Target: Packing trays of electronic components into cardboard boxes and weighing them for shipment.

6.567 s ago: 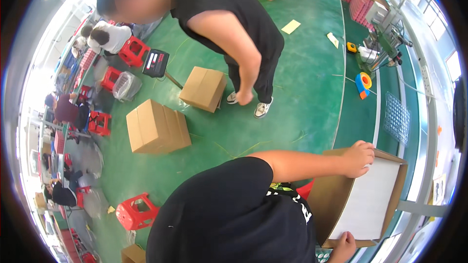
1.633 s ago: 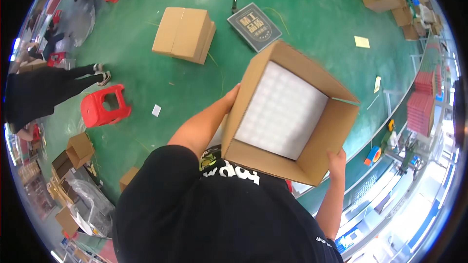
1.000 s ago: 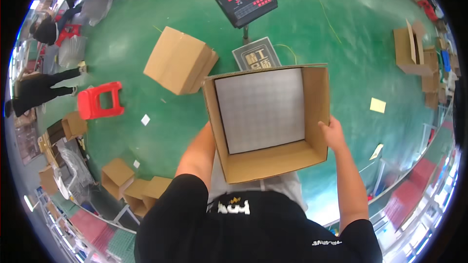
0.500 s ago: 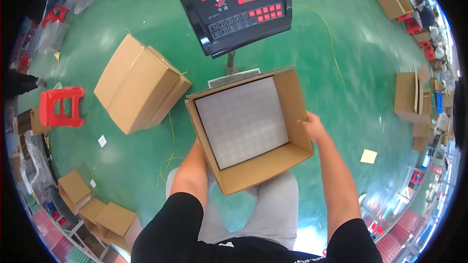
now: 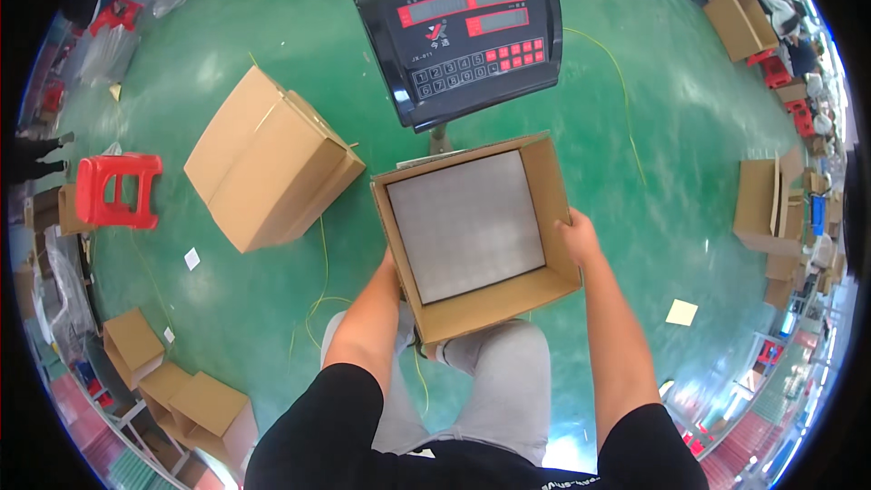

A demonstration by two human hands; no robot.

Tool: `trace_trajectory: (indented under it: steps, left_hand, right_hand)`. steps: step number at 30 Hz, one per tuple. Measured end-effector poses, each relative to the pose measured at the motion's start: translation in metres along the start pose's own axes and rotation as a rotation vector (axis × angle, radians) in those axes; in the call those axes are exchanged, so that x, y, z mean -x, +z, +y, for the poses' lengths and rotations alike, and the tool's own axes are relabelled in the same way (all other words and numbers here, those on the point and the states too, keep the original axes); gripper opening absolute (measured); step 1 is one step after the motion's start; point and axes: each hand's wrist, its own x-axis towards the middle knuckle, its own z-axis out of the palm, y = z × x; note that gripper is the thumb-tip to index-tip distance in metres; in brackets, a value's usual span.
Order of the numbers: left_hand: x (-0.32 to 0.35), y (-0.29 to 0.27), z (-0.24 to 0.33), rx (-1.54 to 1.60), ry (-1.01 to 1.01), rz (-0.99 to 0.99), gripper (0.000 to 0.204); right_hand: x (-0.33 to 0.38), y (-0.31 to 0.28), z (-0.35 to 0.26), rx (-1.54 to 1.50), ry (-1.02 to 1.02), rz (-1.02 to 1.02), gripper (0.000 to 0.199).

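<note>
An open cardboard box [image 5: 504,301] is held between my two hands in front of my knees, its opening facing me. A flat whitish-grey sheet or panel [image 5: 467,225] fills most of its inside. My right hand [image 5: 579,240] is closed on the box's right wall, thumb at the inner side. My left hand [image 5: 391,265] is against the left side; its fingers are hidden behind the box. Just beyond stands a scale's black display unit [image 5: 463,41] with red-framed screens and a keypad, on a metal post [image 5: 439,138]. The box covers most of what lies below the post.
A large closed carton [image 5: 263,163] stands left of the scale, with a red stool [image 5: 118,191] farther left. Open cartons [image 5: 213,408] sit at lower left, another carton [image 5: 758,204] at right. Thin yellow straps [image 5: 324,299] and a pale paper piece [image 5: 681,312] lie on the green floor.
The box has moved away from me toward the scale, hiding more of the metal edge beneath the post. Both hands have moved with it, and the whole view has shifted slightly.
</note>
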Motion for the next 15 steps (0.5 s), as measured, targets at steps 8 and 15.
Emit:
trace_trajectory:
  steps: [8,15]
  left_hand:
    - [0.162,-0.029,-0.047,-0.446,0.013,0.231,0.057]
    - [0.421,-0.101,-0.045,-1.198,0.282,0.533,0.011]
  right_hand:
    - [0.127,0.016,0.012,0.342,-0.240,0.194,0.052]
    - [0.284,-0.009,0.005,0.611,-0.199,-0.402,0.054]
